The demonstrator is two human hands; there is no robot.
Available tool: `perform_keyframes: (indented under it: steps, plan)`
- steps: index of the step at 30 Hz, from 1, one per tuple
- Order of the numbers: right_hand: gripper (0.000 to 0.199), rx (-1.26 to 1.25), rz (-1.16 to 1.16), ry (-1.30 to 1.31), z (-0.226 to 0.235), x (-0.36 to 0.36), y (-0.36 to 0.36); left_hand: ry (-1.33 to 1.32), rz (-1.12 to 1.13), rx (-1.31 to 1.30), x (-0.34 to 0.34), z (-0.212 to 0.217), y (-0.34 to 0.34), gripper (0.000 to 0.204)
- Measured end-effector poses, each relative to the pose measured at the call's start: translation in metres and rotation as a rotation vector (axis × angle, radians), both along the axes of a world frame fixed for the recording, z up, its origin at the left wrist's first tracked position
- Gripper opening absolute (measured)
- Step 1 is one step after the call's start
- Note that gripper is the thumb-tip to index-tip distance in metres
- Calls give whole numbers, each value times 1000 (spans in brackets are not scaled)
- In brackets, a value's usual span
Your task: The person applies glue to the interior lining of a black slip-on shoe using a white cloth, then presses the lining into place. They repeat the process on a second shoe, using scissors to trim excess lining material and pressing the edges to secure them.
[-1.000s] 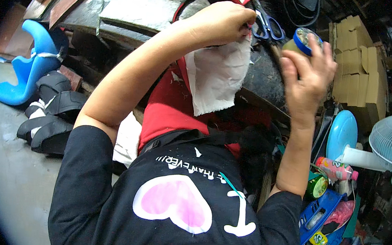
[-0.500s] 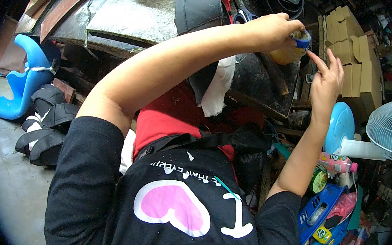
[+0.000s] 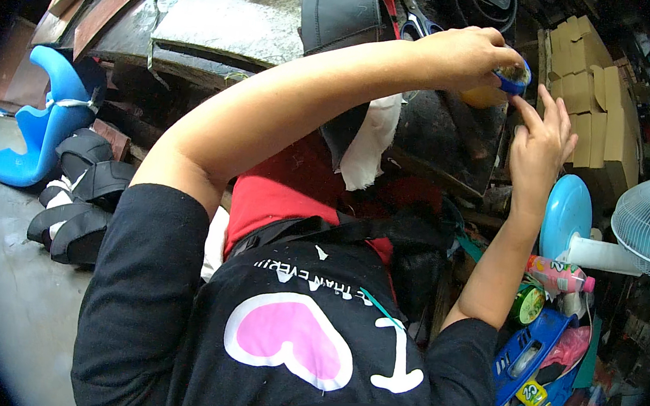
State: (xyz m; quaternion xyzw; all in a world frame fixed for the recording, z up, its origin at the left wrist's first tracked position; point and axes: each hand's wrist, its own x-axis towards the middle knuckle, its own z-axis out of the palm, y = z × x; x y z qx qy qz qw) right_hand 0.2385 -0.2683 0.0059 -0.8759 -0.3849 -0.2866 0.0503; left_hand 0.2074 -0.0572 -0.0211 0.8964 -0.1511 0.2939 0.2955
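Left hand (image 3: 467,55): reaches across the dark worn work surface (image 3: 225,18), fingers clamped on a small round blue-rimmed container (image 3: 512,76); half a second ago it was only arriving there. Right hand (image 3: 541,142): fingers spread wide, index tip now at the rim. White cloth (image 3: 367,140), limp, hangs below

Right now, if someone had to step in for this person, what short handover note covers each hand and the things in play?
Left hand: reached across, gripping a small blue-rimmed container by its top edge.
Right hand: open, index fingertip at the container's lower rim, holding nothing.
White cloth: hangs loose under the left forearm, over the black padded piece on the worn workbench. Scissors lie just beyond.
Done: container is up and in hand.
Left: whether anything is on the fingertip cannot be seen; cloth and padded piece are untouched.
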Motion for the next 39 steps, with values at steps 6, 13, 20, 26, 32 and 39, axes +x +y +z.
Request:
perform_keyframes:
  steps: [6,13,20,26,32,39]
  plan:
    - [32,378,323,129,26,-29,4,-93,159,105,-37,33,25,38]
    - [32,529,701,603,-4,-79,61,247,390,268,-124,38,72,14]
    - [51,481,704,653,-30,-86,106,81,207,51,-125,19,91,26]
    - [41,571,644,883,-48,-68,115,249,314,157,-118,6,93,27]
    - [40,592,679,931,-55,-61,117,256,342,227,-103,7,97,26]
    - [39,611,641,934,-51,-61,119,272,288,150,-106,3,104,22]
